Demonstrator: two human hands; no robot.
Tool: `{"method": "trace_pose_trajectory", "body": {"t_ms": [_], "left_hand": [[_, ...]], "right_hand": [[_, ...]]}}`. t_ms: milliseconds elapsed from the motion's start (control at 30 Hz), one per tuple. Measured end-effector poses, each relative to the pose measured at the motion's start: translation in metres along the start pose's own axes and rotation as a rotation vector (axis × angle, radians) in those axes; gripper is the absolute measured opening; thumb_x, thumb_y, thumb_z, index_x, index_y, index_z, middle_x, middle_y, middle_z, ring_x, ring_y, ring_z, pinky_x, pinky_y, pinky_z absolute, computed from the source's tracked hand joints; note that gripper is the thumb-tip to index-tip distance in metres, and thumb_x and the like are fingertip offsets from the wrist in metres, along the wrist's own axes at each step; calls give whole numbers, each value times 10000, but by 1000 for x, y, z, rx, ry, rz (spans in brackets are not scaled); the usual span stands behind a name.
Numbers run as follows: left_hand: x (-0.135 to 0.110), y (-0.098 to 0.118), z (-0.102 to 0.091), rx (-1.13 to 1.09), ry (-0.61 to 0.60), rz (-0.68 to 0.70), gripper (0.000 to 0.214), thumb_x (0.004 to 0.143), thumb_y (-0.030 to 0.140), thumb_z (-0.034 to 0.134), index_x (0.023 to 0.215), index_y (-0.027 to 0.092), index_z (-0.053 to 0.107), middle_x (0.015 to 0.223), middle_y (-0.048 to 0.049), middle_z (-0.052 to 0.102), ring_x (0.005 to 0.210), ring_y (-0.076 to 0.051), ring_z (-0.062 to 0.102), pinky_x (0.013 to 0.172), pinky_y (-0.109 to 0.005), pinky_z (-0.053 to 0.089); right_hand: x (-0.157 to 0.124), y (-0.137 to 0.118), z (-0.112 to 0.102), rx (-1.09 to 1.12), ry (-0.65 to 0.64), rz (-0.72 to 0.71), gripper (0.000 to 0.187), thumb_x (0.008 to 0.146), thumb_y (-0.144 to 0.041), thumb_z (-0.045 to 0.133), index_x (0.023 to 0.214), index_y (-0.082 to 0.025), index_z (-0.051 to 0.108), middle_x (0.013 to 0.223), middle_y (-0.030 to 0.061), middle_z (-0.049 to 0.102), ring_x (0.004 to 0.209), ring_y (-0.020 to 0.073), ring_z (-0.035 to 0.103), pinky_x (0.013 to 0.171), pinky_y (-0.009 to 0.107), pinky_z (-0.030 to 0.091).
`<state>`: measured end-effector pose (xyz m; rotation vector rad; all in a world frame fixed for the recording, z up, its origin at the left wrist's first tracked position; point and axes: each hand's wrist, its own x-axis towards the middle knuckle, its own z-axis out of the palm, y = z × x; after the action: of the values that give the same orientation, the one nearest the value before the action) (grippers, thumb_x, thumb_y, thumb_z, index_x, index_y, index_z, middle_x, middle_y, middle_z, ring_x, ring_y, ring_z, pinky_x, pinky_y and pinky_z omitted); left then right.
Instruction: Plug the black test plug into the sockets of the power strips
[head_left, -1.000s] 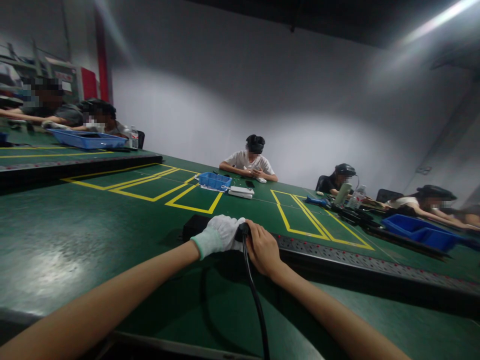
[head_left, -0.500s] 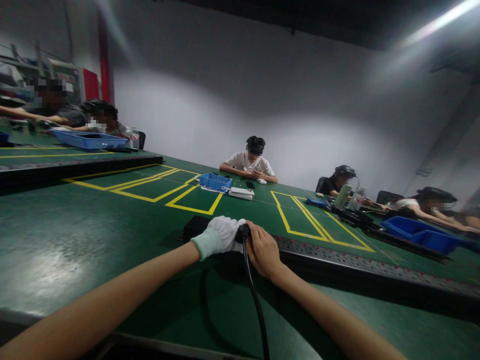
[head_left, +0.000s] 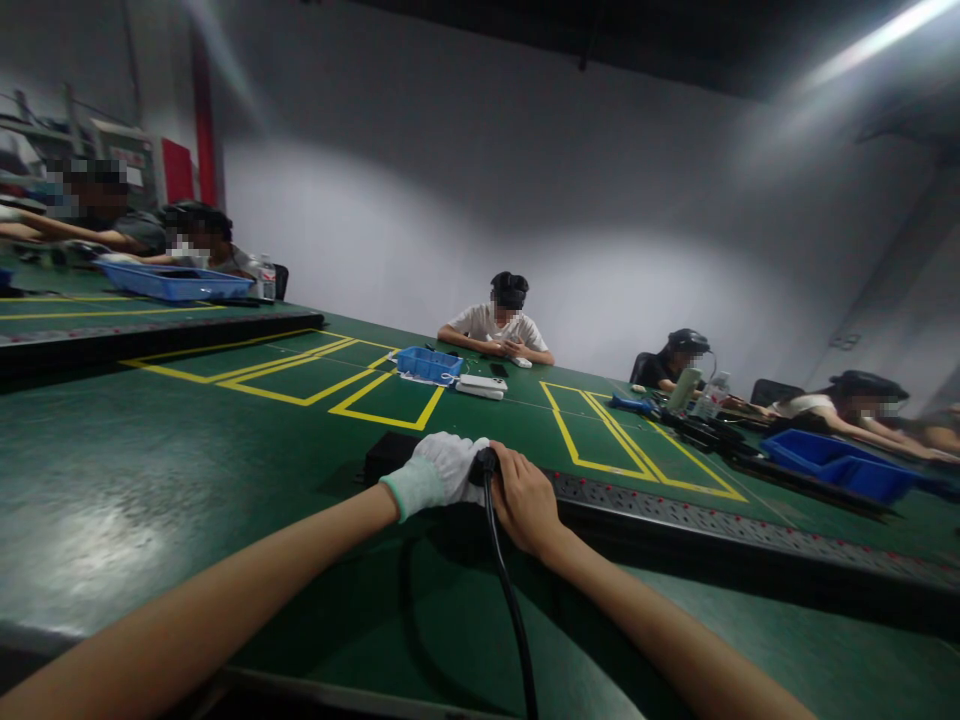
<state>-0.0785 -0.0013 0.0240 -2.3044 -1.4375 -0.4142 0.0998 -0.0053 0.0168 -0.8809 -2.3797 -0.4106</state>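
My left hand (head_left: 445, 472), in a white knit glove with a mint cuff, closes against the left side of a black power plug (head_left: 485, 462). From the right, my bare right hand (head_left: 525, 498) presses its fingers together around the same plug. Beneath both hands runs a long black power strip (head_left: 675, 522), with rows of sockets and red marks on its top. The plug sits at the strip, but my hands hide where they meet. A black cable (head_left: 510, 590) hangs from the plug toward me.
The green table (head_left: 247, 470) bears yellow tape outlines. Ahead are a small blue basket (head_left: 429, 366), a white box (head_left: 481, 386) and a dark phone (head_left: 499, 370). A blue tray (head_left: 840, 470) lies right, another tray (head_left: 176, 282) left. Several people sit around the table.
Both hands keep their hold on the plug, with no clear movement. The view has shifted very slightly.
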Motion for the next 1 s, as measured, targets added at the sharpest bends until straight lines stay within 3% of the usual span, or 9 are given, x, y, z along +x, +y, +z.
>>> {"method": "trace_pose_trajectory", "body": {"t_ms": [600,1000], "left_hand": [[0,0,2,15,1,-1,481,806,570,457,1070,175,531,895,-119,645,788,-261,638,717,-360,472],[-1,2,-3,8,0,3,590,749,652,488,1081,166,529,899,-126,644,804,-274,636,725,-371,473]], "right_hand": [[0,1,1,-19,34,-17,420,890,-191,383,1304,-121,362,1173,136,557,1020,223,549,892,365,457],[0,2,2,-5,31,-17,425,891,-191,379,1310,-123,354,1186,138,552,1037,228,543,907,374,449]]}}
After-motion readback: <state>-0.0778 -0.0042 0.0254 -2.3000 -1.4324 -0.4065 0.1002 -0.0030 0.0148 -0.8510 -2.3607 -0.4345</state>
